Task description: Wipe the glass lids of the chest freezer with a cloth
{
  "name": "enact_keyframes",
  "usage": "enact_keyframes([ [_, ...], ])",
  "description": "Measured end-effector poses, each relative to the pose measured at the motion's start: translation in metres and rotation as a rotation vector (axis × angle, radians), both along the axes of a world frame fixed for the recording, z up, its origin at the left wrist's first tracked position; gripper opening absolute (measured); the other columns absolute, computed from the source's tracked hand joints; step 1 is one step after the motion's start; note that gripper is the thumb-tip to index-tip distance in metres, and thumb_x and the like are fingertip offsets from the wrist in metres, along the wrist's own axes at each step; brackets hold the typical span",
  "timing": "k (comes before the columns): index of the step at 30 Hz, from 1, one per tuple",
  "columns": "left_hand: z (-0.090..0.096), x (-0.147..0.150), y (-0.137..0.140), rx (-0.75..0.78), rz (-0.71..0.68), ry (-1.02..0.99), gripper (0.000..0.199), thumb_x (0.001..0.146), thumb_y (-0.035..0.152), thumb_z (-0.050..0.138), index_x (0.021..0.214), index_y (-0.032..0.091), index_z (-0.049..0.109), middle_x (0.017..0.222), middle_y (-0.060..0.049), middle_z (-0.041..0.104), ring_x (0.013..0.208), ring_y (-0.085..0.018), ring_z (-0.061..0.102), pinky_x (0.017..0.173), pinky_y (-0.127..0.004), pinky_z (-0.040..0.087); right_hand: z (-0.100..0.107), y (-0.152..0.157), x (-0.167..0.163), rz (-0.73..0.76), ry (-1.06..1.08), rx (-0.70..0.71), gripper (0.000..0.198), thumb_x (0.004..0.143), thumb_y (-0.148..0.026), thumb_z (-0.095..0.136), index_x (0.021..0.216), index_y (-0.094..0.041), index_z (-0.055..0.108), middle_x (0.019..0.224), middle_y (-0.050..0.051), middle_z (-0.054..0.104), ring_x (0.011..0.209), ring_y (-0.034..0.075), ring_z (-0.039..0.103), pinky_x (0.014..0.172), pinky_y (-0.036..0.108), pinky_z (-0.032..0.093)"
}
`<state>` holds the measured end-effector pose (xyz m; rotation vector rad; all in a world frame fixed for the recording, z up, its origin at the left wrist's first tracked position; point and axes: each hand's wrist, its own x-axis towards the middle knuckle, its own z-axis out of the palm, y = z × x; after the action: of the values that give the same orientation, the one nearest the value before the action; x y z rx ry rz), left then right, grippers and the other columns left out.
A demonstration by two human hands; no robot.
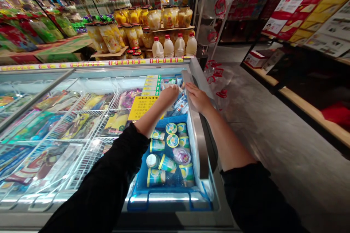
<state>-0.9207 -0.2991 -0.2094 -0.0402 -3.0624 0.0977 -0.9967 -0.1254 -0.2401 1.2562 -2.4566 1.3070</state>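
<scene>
Dark sleeves (101, 174) are flanking the near-to-far steel edge (198, 142), open floor (257, 131) lying right; my flattened right hand (198, 96) is touching that edge, my left hand (170, 95) reaching over far-right, slanting packets (180, 106), its grip unclear.

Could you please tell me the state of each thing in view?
Left hand: fingers curled, grip unclear
Right hand: on the bar, fingers extended
Packets: piled
Freezer: lit inside
Basket: loaded with tubs
Tubs: some upright, some tipped
Sign: partly covered
Bottles: upright, capped
Jars: lidded, stacked
</scene>
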Motion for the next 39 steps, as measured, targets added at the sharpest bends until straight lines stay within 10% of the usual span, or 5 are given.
enact_keyframes([
  [4,-0.004,-0.020,-0.026,0.076,-0.102,-0.011,0.053,0.109,0.007,0.039,0.160,0.019,0.046,0.170,-0.012,0.042,0.156,-0.024,0.043,0.120,-0.037,0.048,0.001,0.001,0.000,0.005,-0.008,-0.007,0.057,0.094,-0.018,0.048,0.147,-0.027,0.067,0.160,-0.002,0.058,0.158,0.022,0.040,0.136,0.047,0.025],
  [13,0.000,-0.014,-0.011,0.008,0.103,0.061,0.047,0.107,0.005,0.032,0.148,0.009,0.056,0.150,-0.022,0.062,0.129,-0.033,0.067,0.099,-0.046,0.061,0.000,0.002,-0.002,0.002,-0.017,-0.005,0.057,0.093,-0.017,0.050,0.146,-0.029,0.068,0.159,-0.003,0.058,0.157,0.023,0.042,0.136,0.048,0.025],
  [20,-0.006,-0.035,-0.020,0.089,-0.067,0.006,0.055,0.107,0.006,0.039,0.161,0.018,0.043,0.172,-0.011,0.041,0.157,-0.025,0.041,0.122,-0.039,0.045,0.000,0.002,-0.001,0.002,-0.027,-0.022,0.055,0.095,-0.019,0.051,0.146,-0.032,0.067,0.159,-0.005,0.059,0.158,0.023,0.040,0.136,0.048,0.024],
  [28,-0.004,-0.020,-0.003,0.048,0.145,0.073,0.051,0.107,0.003,0.029,0.153,0.001,0.049,0.156,-0.026,0.055,0.142,-0.036,0.058,0.106,-0.050,0.058,0.002,0.003,0.000,-0.006,-0.013,0.004,0.058,0.093,-0.017,0.049,0.147,-0.030,0.067,0.159,-0.004,0.058,0.157,0.023,0.040,0.136,0.049,0.025],
  [39,-0.006,-0.045,-0.026,0.149,0.121,0.024,0.055,0.108,0.010,0.037,0.163,0.017,0.042,0.171,-0.013,0.041,0.159,-0.028,0.038,0.122,-0.046,0.046,0.002,0.003,0.001,0.002,0.002,0.022,0.058,0.094,-0.018,0.045,0.148,-0.026,0.066,0.160,0.000,0.057,0.156,0.021,0.043,0.135,0.047,0.026],
])
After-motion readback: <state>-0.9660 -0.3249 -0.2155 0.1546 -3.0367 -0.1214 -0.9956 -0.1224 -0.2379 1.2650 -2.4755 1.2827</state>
